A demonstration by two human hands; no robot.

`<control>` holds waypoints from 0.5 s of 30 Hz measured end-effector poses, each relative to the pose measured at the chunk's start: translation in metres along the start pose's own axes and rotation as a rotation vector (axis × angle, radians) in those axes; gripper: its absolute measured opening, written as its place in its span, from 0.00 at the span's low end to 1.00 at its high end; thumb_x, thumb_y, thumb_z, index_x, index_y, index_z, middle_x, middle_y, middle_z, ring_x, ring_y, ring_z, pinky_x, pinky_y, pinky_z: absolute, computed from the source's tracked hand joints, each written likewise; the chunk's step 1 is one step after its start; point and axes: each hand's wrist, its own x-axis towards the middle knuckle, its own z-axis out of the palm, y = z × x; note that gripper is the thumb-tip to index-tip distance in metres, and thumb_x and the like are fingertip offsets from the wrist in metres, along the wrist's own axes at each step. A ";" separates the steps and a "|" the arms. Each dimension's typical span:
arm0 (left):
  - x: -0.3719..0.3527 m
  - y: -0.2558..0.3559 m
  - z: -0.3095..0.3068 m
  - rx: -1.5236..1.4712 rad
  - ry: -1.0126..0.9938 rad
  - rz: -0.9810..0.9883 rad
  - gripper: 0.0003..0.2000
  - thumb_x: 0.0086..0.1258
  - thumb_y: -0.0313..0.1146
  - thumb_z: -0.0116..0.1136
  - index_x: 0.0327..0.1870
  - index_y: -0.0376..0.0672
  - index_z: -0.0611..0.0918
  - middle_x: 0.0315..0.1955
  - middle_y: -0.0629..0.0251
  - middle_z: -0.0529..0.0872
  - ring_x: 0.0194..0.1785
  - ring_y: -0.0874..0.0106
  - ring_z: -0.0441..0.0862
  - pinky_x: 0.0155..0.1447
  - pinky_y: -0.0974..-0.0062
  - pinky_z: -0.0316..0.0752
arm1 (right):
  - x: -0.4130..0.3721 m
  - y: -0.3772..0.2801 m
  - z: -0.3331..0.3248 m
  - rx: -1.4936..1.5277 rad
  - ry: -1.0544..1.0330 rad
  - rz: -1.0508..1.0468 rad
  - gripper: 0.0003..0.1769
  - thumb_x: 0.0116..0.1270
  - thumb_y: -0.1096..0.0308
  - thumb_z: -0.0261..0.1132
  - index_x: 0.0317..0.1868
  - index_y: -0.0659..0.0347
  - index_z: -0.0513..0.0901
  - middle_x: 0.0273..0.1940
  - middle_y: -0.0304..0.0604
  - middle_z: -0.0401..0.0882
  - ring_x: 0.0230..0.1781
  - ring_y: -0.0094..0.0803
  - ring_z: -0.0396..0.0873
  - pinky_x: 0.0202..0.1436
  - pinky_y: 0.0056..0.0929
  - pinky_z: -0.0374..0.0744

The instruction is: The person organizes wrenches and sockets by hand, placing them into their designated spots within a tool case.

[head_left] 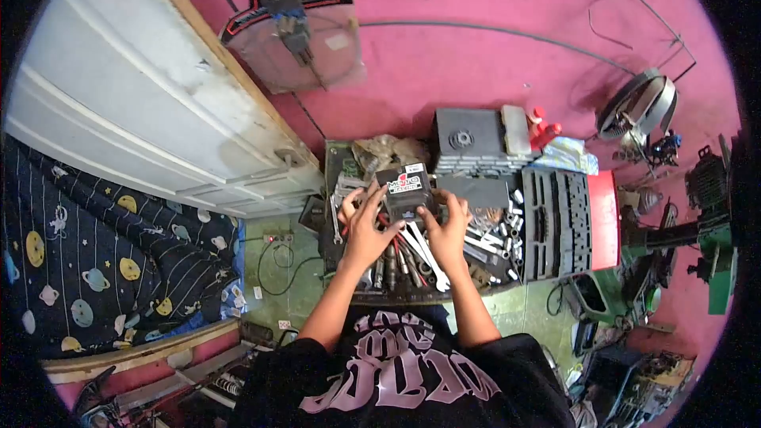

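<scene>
A small black box (404, 190) with white and red lettering is held up over the tool-covered bench. My left hand (369, 226) grips its left side, fingers behind it and thumb near the lower edge. On the box's right side, my right hand (445, 226) holds it with the thumb at the lower right corner. Below the box lie wrenches (426, 255) and several sockets (511, 230). Red-handled and dark tools (392, 265) spread beneath my left hand.
A grey case (468, 131) stands at the bench's back, with a red bottle (543, 131) beside it. Black tool trays (559, 226) lie to the right. A white door (158, 87) and a planet-patterned cloth (119, 257) are on the left. Green machinery (717, 269) stands far right.
</scene>
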 end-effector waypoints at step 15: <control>0.123 0.022 -0.175 0.079 0.368 0.326 0.31 0.56 0.51 0.83 0.64 0.56 0.90 0.76 0.59 0.80 0.74 0.51 0.70 0.78 0.53 0.58 | 0.093 -0.206 -0.002 0.057 0.202 -0.368 0.25 0.61 0.63 0.81 0.58 0.56 0.89 0.45 0.41 0.85 0.54 0.41 0.76 0.65 0.43 0.66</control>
